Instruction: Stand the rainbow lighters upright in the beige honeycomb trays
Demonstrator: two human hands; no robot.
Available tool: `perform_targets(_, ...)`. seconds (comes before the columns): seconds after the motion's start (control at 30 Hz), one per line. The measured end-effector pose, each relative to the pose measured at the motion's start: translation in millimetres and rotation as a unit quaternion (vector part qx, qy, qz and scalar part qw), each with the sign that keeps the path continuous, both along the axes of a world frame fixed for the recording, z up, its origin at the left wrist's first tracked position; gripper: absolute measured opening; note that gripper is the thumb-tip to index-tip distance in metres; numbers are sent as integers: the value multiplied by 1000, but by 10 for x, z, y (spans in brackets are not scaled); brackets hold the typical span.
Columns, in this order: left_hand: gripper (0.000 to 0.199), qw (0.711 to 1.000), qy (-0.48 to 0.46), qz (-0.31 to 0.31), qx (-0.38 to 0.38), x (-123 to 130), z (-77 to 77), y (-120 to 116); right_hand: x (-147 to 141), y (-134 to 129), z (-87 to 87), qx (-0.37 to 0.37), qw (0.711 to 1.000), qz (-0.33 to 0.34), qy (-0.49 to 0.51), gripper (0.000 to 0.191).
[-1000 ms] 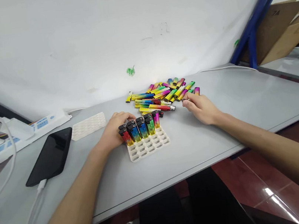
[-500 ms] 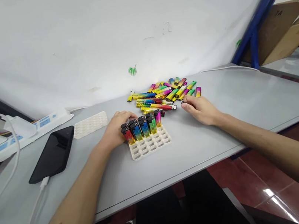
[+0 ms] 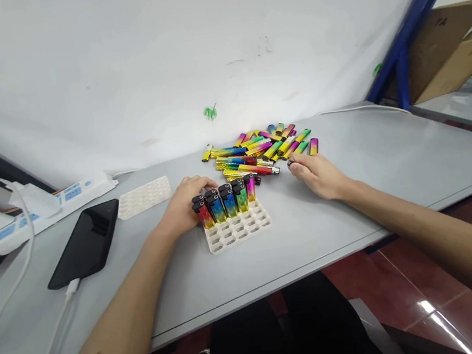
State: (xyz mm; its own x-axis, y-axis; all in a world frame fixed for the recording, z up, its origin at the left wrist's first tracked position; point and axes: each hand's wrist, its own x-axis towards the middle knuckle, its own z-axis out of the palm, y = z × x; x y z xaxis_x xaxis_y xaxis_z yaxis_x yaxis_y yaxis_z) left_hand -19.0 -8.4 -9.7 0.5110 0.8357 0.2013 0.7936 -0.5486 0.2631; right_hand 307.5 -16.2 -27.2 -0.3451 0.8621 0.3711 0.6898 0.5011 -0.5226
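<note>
Lighters [image 3: 229,203] stand long-axis vertical in the rack [image 3: 240,231], black heads uppermost, at 3 o'clock from your left grip [image 3: 184,205], whose hold is indiscernible; your right grip [image 3: 318,176], at the rack's 2 o'clock, pinches a small, mostly hidden object [image 3: 290,163].

Lighters [image 3: 230,203] partly hide the left hand [image 3: 182,205]; the right hand [image 3: 318,176] apparently covers most of a dark-topped object [image 3: 290,163].
</note>
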Motion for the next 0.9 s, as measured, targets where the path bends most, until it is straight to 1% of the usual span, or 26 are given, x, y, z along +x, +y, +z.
perform_targets(0.13,33,1000,-2,-6,1,8,-2,4,-13,5,-8,-19,999,-31,3,35)
perform_targets(0.27,33,1000,-4,-6,-4,9,-9,14,-7,23,-32,-22,999,-35,16,29)
perform_targets(0.37,32,1000,-7,-5,-6,11,-5,9,0,36,-40,-11,999,-40,13,24)
perform_targets(0.47,32,1000,-8,-6,-4,13,2,4,-14,29,-22,21,999,-32,29,24)
perform_targets(0.53,31,1000,-10,-10,-2,11,3,7,-48,2,4,39,997,-22,65,25)
perform_targets(0.57,30,1000,-12,-11,-2,8,1,11,-75,-18,19,34,995,-14,92,26)
perform_targets(0.63,29,1000,-14,-11,-2,2,-5,21,-146,-70,51,-11,987,22,159,27)
perform_targets(0.7,29,1000,-13,-10,-2,-2,-11,30,-235,-125,75,-70,969,71,227,26)
perform_targets(0.77,29,1000,-9,-10,-4,0,-14,33,-329,-170,83,-98,949,104,281,25)
perform_targets(0.83,29,1000,-5,-6,-7,6,-11,29,-416,-196,69,-95,938,108,315,24)
perform_targets(0.9,29,1000,-6,4,-14,13,-5,23,-487,-207,41,-81,938,100,323,24)
